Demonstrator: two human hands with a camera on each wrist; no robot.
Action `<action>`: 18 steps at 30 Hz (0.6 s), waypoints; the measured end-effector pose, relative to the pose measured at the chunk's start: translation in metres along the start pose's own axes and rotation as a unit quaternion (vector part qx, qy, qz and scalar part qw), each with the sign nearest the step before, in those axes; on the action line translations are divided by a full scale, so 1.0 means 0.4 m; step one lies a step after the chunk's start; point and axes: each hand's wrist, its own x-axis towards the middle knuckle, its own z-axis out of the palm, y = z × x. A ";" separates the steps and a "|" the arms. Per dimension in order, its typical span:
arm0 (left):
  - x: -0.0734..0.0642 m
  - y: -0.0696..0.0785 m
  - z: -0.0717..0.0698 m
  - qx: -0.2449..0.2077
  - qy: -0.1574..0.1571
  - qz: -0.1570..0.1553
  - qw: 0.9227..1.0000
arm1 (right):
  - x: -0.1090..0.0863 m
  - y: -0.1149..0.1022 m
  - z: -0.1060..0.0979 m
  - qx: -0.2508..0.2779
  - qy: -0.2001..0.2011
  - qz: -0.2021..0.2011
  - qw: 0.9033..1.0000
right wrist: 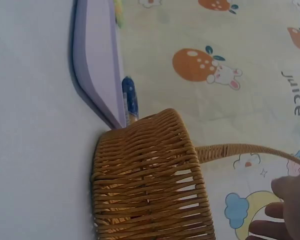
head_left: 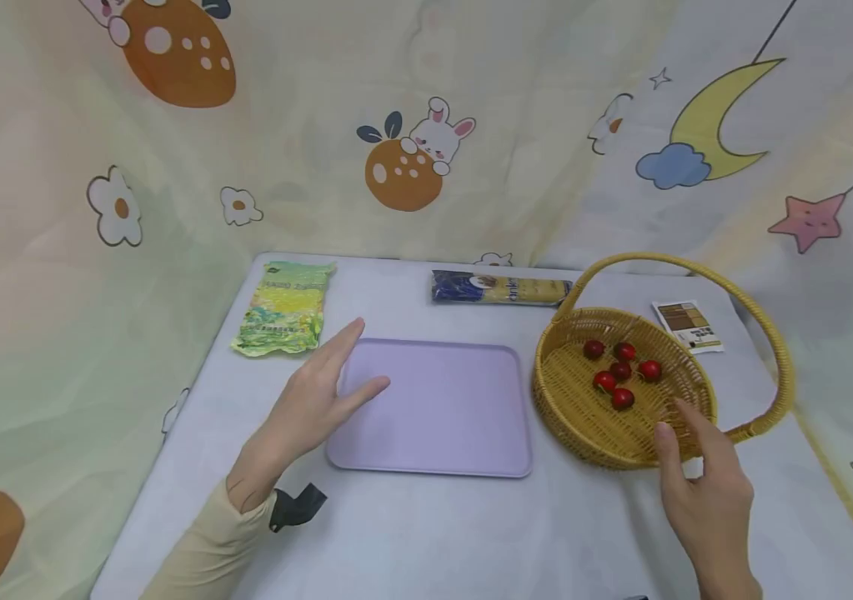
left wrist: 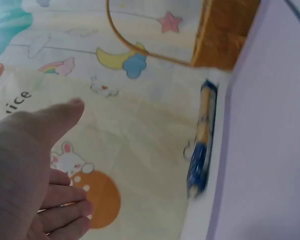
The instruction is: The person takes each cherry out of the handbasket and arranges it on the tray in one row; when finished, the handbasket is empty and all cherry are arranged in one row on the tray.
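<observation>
Over the left edge of a lilac tray (head_left: 434, 408) hovers my left hand (head_left: 309, 404), thumb and fingers spread apart and holding nothing. My right hand (head_left: 707, 492) is at the near right rim of a woven basket (head_left: 569, 417), its fingertips overlapping the rim in the head view. Inside the basket lie several small red fruits (head_left: 622, 399). In the right wrist view the basket's wicker side (right wrist: 150, 180) fills the lower middle, with the right hand (right wrist: 290, 210) at the lower right. The left wrist view shows the left hand (left wrist: 35, 170) with a raised thumb and an empty palm.
A green and yellow packet (head_left: 285, 308) lies at the back left. A long blue and yellow package (head_left: 501, 288) lies behind the tray. Right of the basket is a small white and brown packet (head_left: 689, 326). The basket's tall handle (head_left: 782, 367) arches to the right.
</observation>
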 end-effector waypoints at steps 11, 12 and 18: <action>0.048 0.059 0.072 -0.334 0.056 -0.056 0.939 | -0.018 0.001 0.017 0.082 0.245 0.126 0.958; 0.053 0.066 0.081 -0.359 0.051 -0.063 0.930 | -0.020 0.001 0.017 0.084 0.257 0.145 0.952; 0.088 0.105 0.139 -0.471 0.022 -0.092 0.877 | -0.024 0.021 0.019 0.188 0.260 0.224 0.920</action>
